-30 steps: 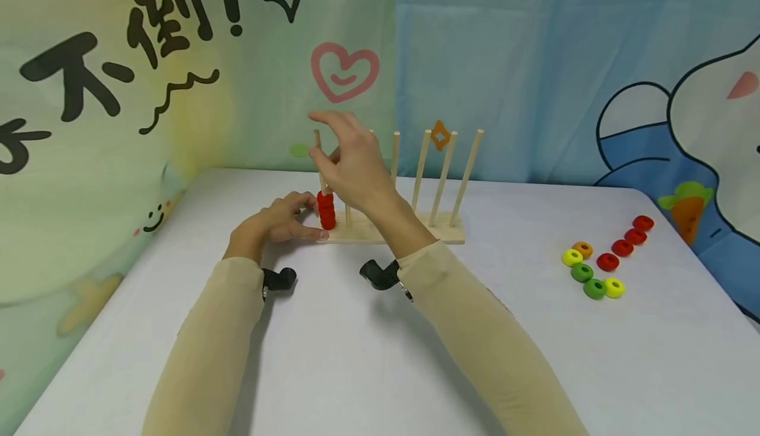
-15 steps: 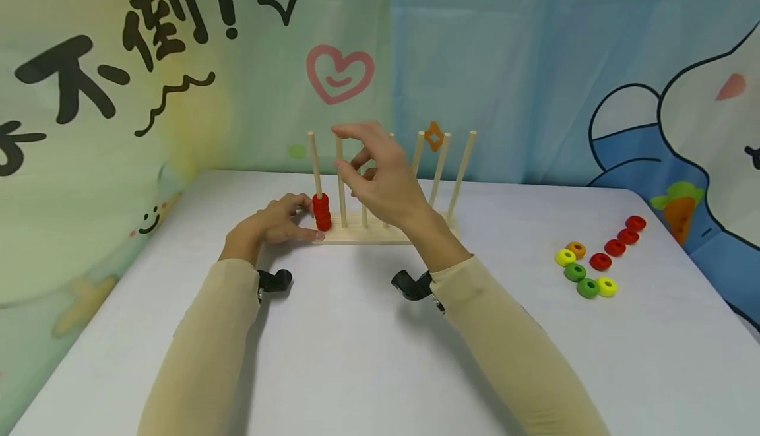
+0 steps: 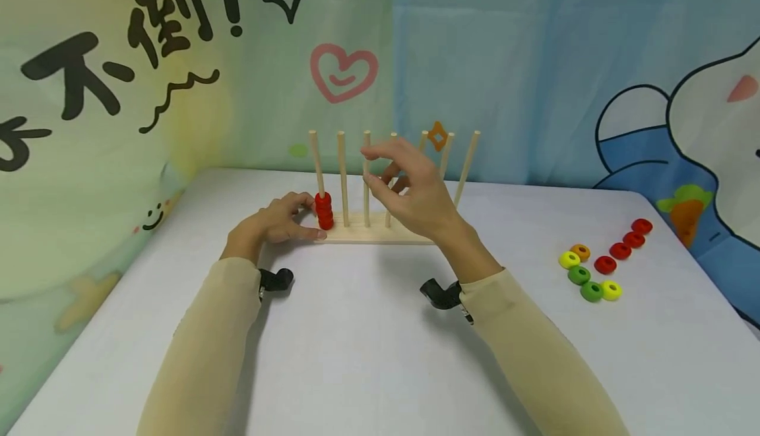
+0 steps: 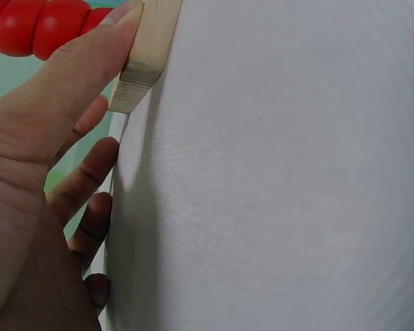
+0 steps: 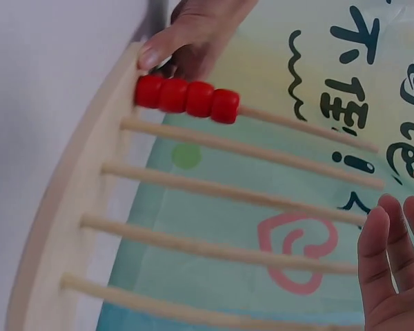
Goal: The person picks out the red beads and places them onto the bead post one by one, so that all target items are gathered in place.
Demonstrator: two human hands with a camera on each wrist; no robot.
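The wooden peg rack [image 3: 380,233] stands toward the far side of the white bench [image 3: 356,357], left of its middle. Its long axis runs left to right, with the long edge of its base facing near. 7 pegs stand in a row along the base and point upward, their tops toward the backdrop [image 3: 493,60]. On the leftmost peg sits a stack of 4 red beads [image 3: 324,212], piled from the base up, with bare peg above it.

The left hand [image 3: 273,219] grips the left end of the rack. Its thumb presses on the base at the near left corner, its index finger reaches round just left of the red beads, and the remaining fingers curve loosely below. The right hand [image 3: 418,192] hangs raised on the near side of the pegs, right of the rack's middle; its fingers are released, with thumb and index finger spread apart and nothing between them.

Well off to the right on the bench lie 9 loose beads: 4 red ones [image 3: 620,251] in a slanting line running far and right, and nearer and left of these, 1 orange bead [image 3: 580,252], 2 yellow beads [image 3: 569,260] and 2 green beads [image 3: 579,275].
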